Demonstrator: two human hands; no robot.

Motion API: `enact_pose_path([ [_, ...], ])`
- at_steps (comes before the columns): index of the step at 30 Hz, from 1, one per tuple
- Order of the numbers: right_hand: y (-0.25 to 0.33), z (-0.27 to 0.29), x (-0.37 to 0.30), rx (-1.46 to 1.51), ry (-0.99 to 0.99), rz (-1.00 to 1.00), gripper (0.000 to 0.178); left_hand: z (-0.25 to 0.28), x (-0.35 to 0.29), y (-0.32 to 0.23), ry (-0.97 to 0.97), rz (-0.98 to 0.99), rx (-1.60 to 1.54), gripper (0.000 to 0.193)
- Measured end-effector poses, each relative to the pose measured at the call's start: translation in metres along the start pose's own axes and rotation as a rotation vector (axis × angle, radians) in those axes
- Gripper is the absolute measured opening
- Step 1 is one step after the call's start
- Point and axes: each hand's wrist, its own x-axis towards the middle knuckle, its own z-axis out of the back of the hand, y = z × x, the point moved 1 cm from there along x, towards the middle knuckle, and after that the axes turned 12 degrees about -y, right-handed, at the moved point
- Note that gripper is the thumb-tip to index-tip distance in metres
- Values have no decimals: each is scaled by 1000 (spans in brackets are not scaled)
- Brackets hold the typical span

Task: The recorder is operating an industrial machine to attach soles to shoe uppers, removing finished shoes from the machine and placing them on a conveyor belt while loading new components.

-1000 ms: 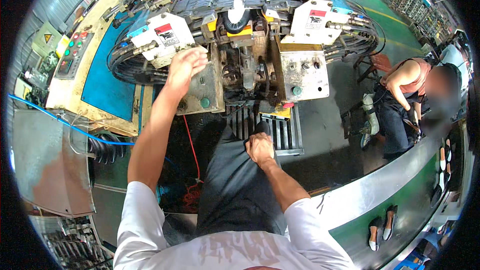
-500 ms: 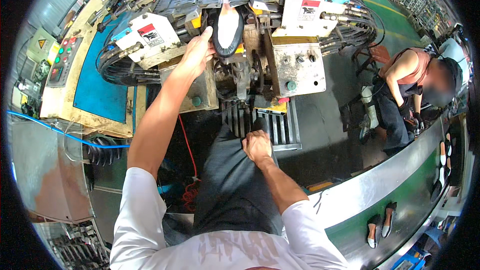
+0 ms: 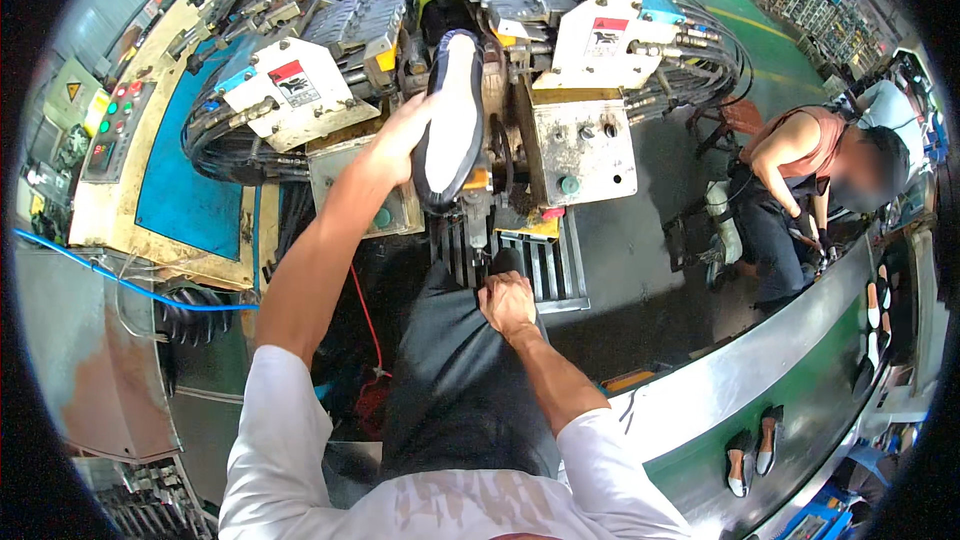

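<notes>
holding one shoe, left grip

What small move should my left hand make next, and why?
Probably firm up your left hand on the shoe before shifting it: that hand lies against the shoe's left side, its fingers partly hidden so the grip can't be judged, and your right hand rests on your trouser leg, giving no support.

Bright uneven light, glare on the metal counter, shadowed floor, edges bent fisheye-style, black corners, co-worker's head blurred
</notes>
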Motion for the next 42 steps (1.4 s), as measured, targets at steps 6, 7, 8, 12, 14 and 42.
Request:
enact_pose_path([
  [6, 4, 8, -3, -34, 60, -26, 29, 15, -141, -20, -230, -1054, 946, 105],
  [7, -4, 4, -7, -32, 11, -33, 30, 7, -178, -33, -269, -1042, 1132, 112],
  [8, -4, 0, -8, -22, -33, -23, 31, 20, -197, -31, -317, -1151, 1224, 112],
  [12, 5, -4, -14, -1, -70, 31, 27, 74, -275, -31, -417, -1506, 1474, 104],
  [14, 8, -7, -13, -40, -10, 80, 28, 102, -316, -22, -473, -1422, 1517, 105],
  [42, -21, -67, 21, 194, 137, 797, 58, 168, -1137, 501, -2585, 639, 381, 92],
])
